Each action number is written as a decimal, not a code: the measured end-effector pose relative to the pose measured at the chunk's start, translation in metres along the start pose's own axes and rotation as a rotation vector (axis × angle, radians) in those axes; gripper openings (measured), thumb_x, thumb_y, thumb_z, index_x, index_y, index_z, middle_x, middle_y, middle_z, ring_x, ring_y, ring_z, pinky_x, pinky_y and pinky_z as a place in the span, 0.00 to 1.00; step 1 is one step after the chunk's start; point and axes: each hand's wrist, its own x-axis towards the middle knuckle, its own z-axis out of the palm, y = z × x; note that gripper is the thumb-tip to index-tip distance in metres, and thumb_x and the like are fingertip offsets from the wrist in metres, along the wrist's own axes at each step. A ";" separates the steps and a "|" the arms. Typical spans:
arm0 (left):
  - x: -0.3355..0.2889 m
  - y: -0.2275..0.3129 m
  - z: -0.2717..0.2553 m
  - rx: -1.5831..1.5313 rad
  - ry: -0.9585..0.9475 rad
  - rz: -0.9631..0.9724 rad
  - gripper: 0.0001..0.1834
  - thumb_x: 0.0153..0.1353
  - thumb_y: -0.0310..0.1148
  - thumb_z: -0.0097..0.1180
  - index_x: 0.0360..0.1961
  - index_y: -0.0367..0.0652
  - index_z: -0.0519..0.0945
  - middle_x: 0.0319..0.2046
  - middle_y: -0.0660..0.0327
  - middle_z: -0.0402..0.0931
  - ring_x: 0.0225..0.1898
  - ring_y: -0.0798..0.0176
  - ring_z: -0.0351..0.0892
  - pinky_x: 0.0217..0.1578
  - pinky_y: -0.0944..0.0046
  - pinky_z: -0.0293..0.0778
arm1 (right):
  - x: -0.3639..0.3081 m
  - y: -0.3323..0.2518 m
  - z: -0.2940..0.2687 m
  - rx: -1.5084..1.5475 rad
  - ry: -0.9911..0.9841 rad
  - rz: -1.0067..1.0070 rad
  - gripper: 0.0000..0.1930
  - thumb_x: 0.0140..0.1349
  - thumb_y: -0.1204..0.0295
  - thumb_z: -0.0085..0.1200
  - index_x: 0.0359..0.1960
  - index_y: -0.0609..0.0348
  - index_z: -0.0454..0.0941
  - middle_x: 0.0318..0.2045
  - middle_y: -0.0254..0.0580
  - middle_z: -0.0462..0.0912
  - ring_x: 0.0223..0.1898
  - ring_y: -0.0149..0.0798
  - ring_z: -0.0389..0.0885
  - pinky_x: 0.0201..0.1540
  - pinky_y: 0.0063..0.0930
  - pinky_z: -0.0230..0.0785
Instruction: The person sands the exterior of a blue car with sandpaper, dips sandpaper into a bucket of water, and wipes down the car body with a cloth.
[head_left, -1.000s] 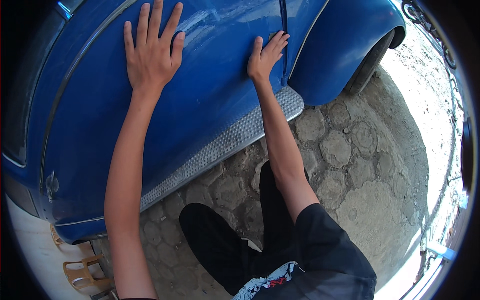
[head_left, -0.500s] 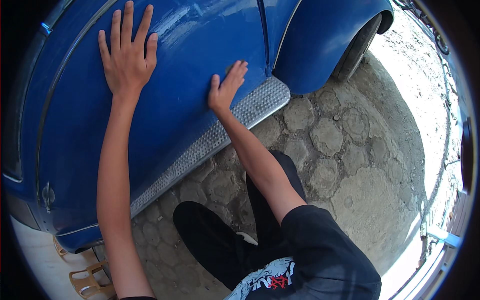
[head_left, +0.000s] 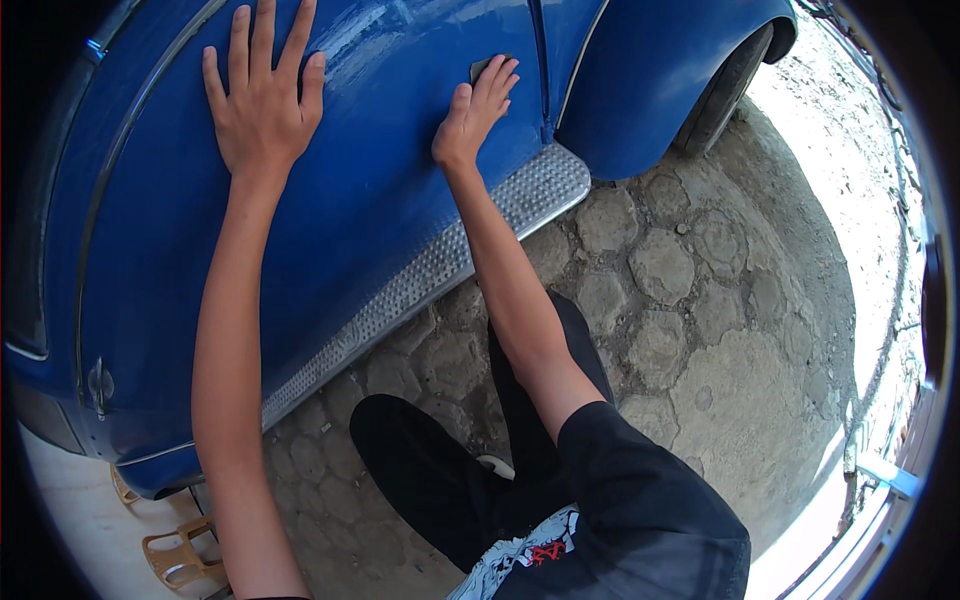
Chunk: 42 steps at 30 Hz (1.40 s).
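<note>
The blue car door (head_left: 330, 220) fills the left and middle of the view, with pale, smeary streaks across its upper part. My left hand (head_left: 262, 110) lies open on it, fingers spread. Farther right, my right hand (head_left: 475, 118) presses a small dark grey-green flat piece, which looks like sandpaper (head_left: 490, 67), against the door panel. Its corner shows past the fingertips; the rest is hidden under my fingers.
Below the door runs a studded metal running board (head_left: 440, 255). A blue fender (head_left: 650, 80) and a tyre (head_left: 725, 90) stand at the upper right. Cracked hexagonal paving (head_left: 660, 270) lies underneath. A brown plastic chair (head_left: 180, 550) is at the lower left.
My right hand has slid up the door and slightly to the right with the sandpaper, away from the running board. My left hand stays spread on the panel, shifted slightly upward in view.
</note>
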 end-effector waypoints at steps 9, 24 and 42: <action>0.002 0.001 -0.001 0.010 0.006 -0.012 0.29 0.79 0.57 0.36 0.79 0.81 0.58 0.81 0.71 0.54 0.79 0.59 0.56 0.76 0.38 0.54 | 0.001 0.079 -0.039 0.022 0.091 0.715 0.45 0.77 0.36 0.19 0.82 0.59 0.36 0.84 0.50 0.33 0.83 0.58 0.27 0.80 0.63 0.24; 0.014 0.016 -0.029 0.106 -0.221 -0.078 0.30 0.71 0.41 0.47 0.73 0.49 0.72 0.80 0.52 0.55 0.80 0.47 0.51 0.78 0.38 0.45 | -0.037 0.118 -0.044 -0.086 -0.028 0.404 0.43 0.80 0.41 0.24 0.82 0.61 0.36 0.83 0.55 0.31 0.83 0.60 0.25 0.80 0.63 0.25; 0.013 0.013 -0.031 0.096 -0.250 -0.057 0.31 0.70 0.42 0.47 0.74 0.50 0.71 0.79 0.53 0.56 0.80 0.47 0.52 0.78 0.38 0.45 | 0.018 0.109 -0.047 0.347 0.234 1.144 0.62 0.64 0.19 0.18 0.81 0.63 0.28 0.83 0.51 0.23 0.83 0.48 0.19 0.82 0.51 0.19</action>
